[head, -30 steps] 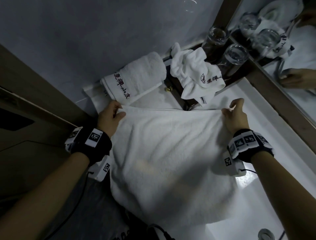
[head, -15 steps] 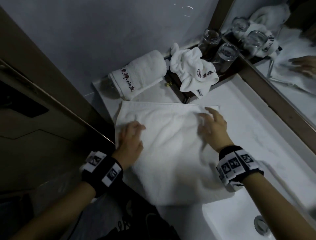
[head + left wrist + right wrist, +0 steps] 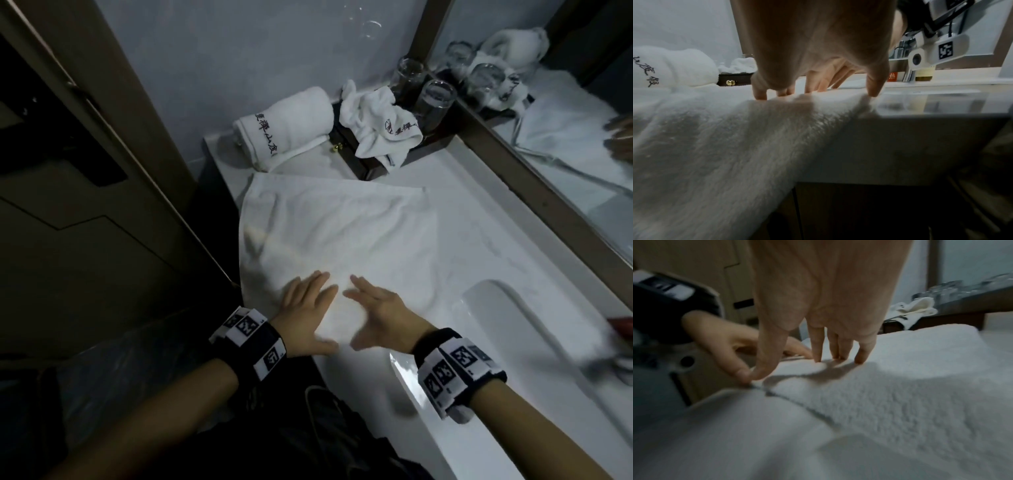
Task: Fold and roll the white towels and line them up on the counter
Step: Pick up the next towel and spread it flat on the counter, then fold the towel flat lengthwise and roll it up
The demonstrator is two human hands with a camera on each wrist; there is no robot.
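A white towel (image 3: 339, 233) lies flat on the white counter (image 3: 486, 219), and its near part hangs over the front edge (image 3: 735, 138). My left hand (image 3: 318, 308) and right hand (image 3: 363, 311) rest side by side on its near edge, fingers straight and fingertips pressing the cloth (image 3: 900, 394). Neither hand holds anything. A rolled towel (image 3: 284, 126) with dark lettering lies at the back by the wall. A crumpled white towel (image 3: 380, 126) is draped over a dark wooden tray (image 3: 359, 164).
Two clear glasses (image 3: 435, 102) stand on the tray against the mirror (image 3: 565, 154) on the right. The sink basin (image 3: 513, 329) is set into the counter at the near right. A dark door (image 3: 85, 171) closes off the left.
Both hands let go of the towel's far corners, laid it flat, then slid back over it toward me and came together at its near edge.
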